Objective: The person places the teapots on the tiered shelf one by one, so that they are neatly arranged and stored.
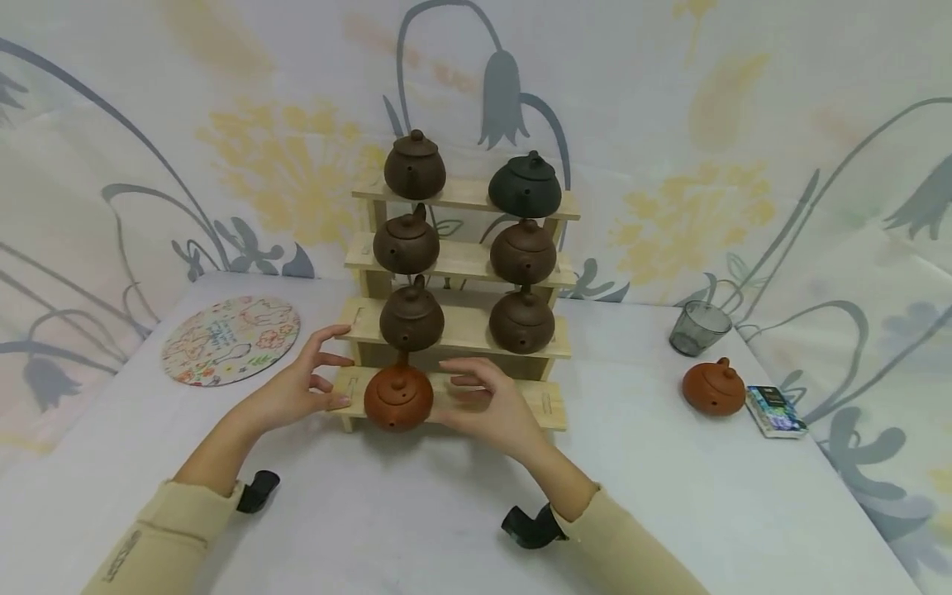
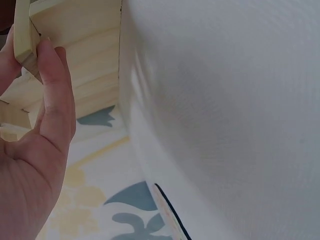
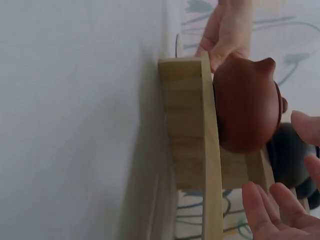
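Note:
An orange-brown clay teapot (image 1: 398, 400) stands on the lowest board of a stepped wooden stand (image 1: 521, 398), left of its middle. My left hand (image 1: 301, 387) grips the left end of that board, with fingers on both its faces in the left wrist view. Right of the teapot is my right hand (image 1: 494, 409), thumb and fingers spread and curved toward it. In the right wrist view a gap shows between those fingers (image 3: 256, 202) and the teapot (image 3: 247, 105). Dark brown teapots, among them one (image 1: 411, 316) just above, stand in pairs on the upper boards.
A blackish teapot (image 1: 525, 186) sits at the top right of the stand. On the table's right are another orange-brown teapot (image 1: 714, 388), a grey glass (image 1: 699, 328) and a small patterned box (image 1: 776, 411). A round floral board (image 1: 232, 340) lies at the left.

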Motion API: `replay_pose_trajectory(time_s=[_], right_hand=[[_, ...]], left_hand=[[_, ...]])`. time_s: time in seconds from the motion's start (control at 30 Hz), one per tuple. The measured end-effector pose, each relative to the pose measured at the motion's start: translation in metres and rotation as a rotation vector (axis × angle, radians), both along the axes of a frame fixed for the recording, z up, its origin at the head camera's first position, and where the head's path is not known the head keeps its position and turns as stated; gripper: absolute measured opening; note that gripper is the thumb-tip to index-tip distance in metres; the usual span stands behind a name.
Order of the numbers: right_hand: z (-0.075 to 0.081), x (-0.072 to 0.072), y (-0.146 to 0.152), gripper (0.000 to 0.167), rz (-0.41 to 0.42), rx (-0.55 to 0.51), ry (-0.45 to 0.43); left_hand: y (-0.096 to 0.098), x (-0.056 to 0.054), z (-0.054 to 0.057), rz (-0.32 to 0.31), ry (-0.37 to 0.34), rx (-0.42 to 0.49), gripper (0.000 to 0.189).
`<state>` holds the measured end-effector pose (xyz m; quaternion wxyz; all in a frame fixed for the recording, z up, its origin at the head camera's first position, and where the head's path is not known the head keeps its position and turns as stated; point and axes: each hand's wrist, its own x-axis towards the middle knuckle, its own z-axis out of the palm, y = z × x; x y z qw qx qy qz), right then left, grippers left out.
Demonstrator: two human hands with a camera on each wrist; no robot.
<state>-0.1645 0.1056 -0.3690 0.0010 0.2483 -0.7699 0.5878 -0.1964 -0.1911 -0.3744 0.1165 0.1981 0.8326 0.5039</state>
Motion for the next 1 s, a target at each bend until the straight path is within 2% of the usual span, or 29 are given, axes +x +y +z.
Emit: replay_pose_trajectory(time_s=[0.13,0.33,0.7,1.0], right_hand=[[-0.002,0.006,0.017,0.052,-0.046,-0.067,0.006],[-0.006,0.012,0.045,0.047,-0.123,-0.117,0.074],[-0.003,0.025,0.099,0.043,-0.367,-0.027,0.108],[0.001,0.038,0.15,0.042,-0.597,0.038,0.069]], left_hand=[[0.001,0.0,0.001,0.003,0.009,-0.001,0.092],[0.0,0.002,0.001,0.028,0.003,-0.003,0.093],[-0.002,0.004,0.002,0.031,0.005,-0.001,0.093],[0.0,0.003,0.001,0.019,0.003,-0.007,0.092]])
